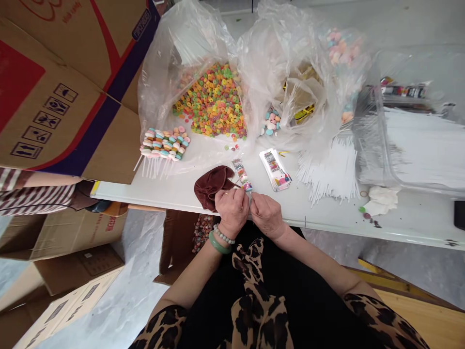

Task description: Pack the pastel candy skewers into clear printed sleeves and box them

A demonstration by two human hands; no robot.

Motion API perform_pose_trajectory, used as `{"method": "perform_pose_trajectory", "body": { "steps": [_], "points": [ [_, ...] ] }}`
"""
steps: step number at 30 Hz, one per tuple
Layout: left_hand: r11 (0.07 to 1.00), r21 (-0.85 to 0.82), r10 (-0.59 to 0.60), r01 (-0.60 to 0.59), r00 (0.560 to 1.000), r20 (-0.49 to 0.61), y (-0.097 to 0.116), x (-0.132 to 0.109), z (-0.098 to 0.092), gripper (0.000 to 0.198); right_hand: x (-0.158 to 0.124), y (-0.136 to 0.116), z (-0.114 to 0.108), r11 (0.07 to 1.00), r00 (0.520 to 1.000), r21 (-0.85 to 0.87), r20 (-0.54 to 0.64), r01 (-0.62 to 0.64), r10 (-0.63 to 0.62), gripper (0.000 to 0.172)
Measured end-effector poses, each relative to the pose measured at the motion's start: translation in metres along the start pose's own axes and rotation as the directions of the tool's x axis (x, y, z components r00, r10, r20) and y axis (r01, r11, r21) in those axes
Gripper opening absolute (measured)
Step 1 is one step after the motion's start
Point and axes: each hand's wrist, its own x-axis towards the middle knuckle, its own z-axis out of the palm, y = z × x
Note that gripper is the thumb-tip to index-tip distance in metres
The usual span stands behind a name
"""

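My left hand (232,209) and my right hand (267,214) are closed side by side at the table's front edge. Both grip the near end of a wrapped candy skewer (240,170), whose printed clear wrapper points away from me. My fingers hide the exact grip and the stick. A brown cloth (210,186) lies just left of my left hand. Beyond my right hand is a stack of printed candy wrappers (275,169), with thin gold twist ties (283,153) at its far end.
An open plastic bag holds colourful ring candies (218,104). Assembled candy skewers (165,144) lie left, loose white sticks (332,169) right, near a clear bin (387,160). A large carton (72,87) stands at left. Below the table, an open box holds finished candies (201,233).
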Motion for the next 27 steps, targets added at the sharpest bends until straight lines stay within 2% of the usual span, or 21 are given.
{"method": "perform_pose_trajectory", "body": {
  "steps": [4, 8, 11, 14, 15, 17, 21, 24, 27],
  "points": [
    [0.991, -0.132, -0.017, 0.024, 0.999, 0.048, 0.003, -0.002, 0.001, 0.019, 0.001, 0.002, 0.002, 0.967, 0.983, 0.176, 0.037, -0.182, 0.178, 0.024],
    [0.944, -0.321, -0.039, 0.075, 0.993, 0.115, 0.005, -0.007, 0.002, 0.022, 0.007, 0.006, 0.000, 0.876, 0.940, 0.341, 0.103, -0.341, 0.326, 0.019],
    [0.840, -0.480, -0.183, 0.251, 0.965, 0.185, 0.005, -0.006, 0.001, 0.015, 0.012, 0.010, -0.003, 0.735, 0.879, 0.483, 0.238, -0.476, 0.413, 0.016],
    [0.668, -0.605, -0.362, 0.434, 0.899, 0.246, 0.005, -0.004, 0.002, 0.013, 0.016, 0.012, -0.005, 0.522, 0.803, 0.614, 0.387, -0.592, 0.454, 0.015],
    [0.629, -0.621, -0.401, 0.468, 0.879, 0.257, 0.005, -0.003, 0.002, 0.014, 0.016, 0.012, -0.005, 0.461, 0.784, 0.642, 0.418, -0.613, 0.460, 0.014],
    [0.609, -0.616, -0.437, 0.499, 0.860, 0.264, 0.005, -0.003, 0.003, 0.016, 0.015, 0.011, -0.003, 0.389, 0.762, 0.670, 0.445, -0.632, 0.471, 0.015],
    [0.709, -0.542, -0.385, 0.451, 0.891, 0.239, 0.005, -0.003, 0.002, 0.014, 0.010, 0.010, 0.002, 0.411, 0.775, 0.673, 0.421, -0.616, 0.472, 0.025],
    [0.805, -0.465, -0.312, 0.368, 0.930, 0.195, 0.005, -0.002, -0.001, 0.013, 0.006, 0.011, 0.006, 0.481, 0.826, 0.679, 0.379, -0.555, 0.418, 0.030],
    [0.861, -0.421, -0.228, 0.286, 0.956, 0.183, 0.004, 0.000, -0.003, 0.013, 0.005, 0.013, 0.007, 0.589, 0.872, 0.644, 0.387, -0.488, 0.300, 0.037]
  ]
}}
